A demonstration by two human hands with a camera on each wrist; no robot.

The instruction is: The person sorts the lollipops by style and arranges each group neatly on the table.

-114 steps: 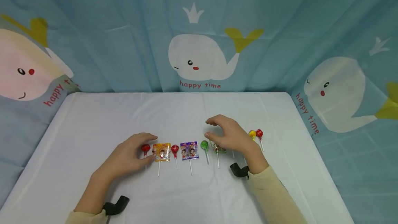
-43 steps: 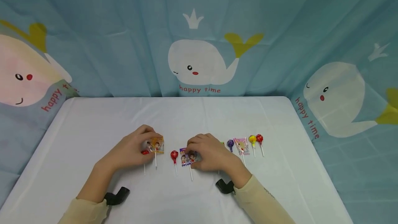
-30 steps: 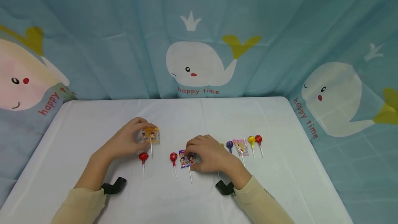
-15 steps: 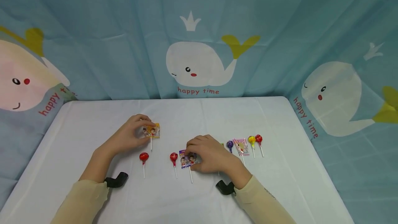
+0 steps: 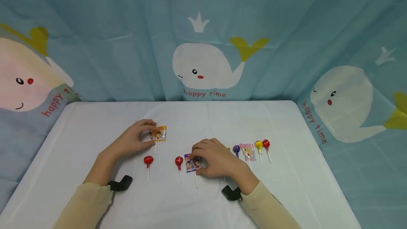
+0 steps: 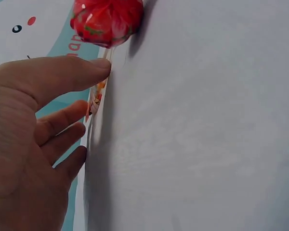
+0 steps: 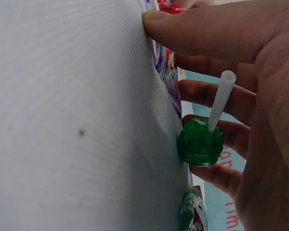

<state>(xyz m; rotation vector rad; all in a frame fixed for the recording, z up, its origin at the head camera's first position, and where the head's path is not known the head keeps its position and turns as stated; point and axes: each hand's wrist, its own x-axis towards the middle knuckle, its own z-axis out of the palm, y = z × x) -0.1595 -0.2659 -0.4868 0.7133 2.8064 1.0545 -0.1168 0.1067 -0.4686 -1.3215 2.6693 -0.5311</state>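
Note:
In the head view my left hand holds a lollipop in an orange, clear-fronted packet, thumb by its stick and fingers over the top edge. It lies beyond a round red lollipop, which looms large at the top of the left wrist view. Further right, my right hand grips a lollipop in a purple picture packet between thumb and fingers. Another red lollipop lies just left of that packet. Under my right palm are a green lollipop and a green packet, mostly hidden from the head view.
Right of my right hand lie a purple lollipop, a pink packet lollipop, a yellow lollipop and a red one. A white cloth covers the table. Blue whale-print curtain surrounds its back and sides.
My left hand has carried the orange packet lollipop out of the row, away from me and slightly left. My right hand has come left and down onto the purple packet. Both are nearly still lately.

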